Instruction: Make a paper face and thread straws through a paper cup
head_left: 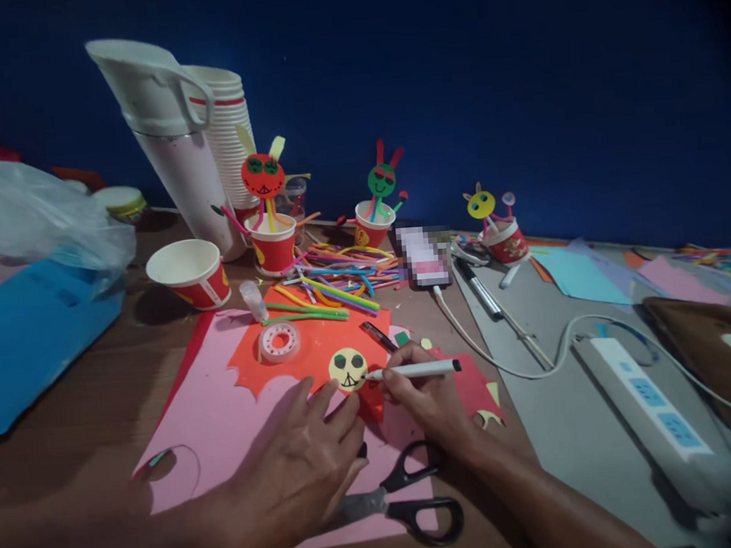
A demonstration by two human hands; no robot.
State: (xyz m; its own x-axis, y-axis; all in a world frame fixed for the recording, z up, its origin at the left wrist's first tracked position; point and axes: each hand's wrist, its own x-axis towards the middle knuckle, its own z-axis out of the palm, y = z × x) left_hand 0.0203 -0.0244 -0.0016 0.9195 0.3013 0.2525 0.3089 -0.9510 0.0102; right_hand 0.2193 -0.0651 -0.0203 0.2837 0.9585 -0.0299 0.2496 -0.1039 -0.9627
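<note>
A round pale yellow paper face (348, 369) with dark green eyes and a black drawn mouth lies on orange paper (311, 338), over a pink sheet (225, 417). My right hand (424, 395) grips a white marker (419, 370), its tip at the face's right edge. Spread flat, my left hand (309, 453) has its fingertips by the face's lower left edge. Black-handled scissors (412, 492) lie below my hands, their blades partly hidden by my left hand. A tape roll (279, 342) rests on the orange paper.
Three decorated cups (273, 251) with paper faces stand behind colored sticks (341, 280). A plain paper cup (193, 273), tilted jug (175, 154) and cup stack (229, 141) are at left. A phone (423, 256) and its cable, a power strip (650, 404) and a brown object (715, 350) are right.
</note>
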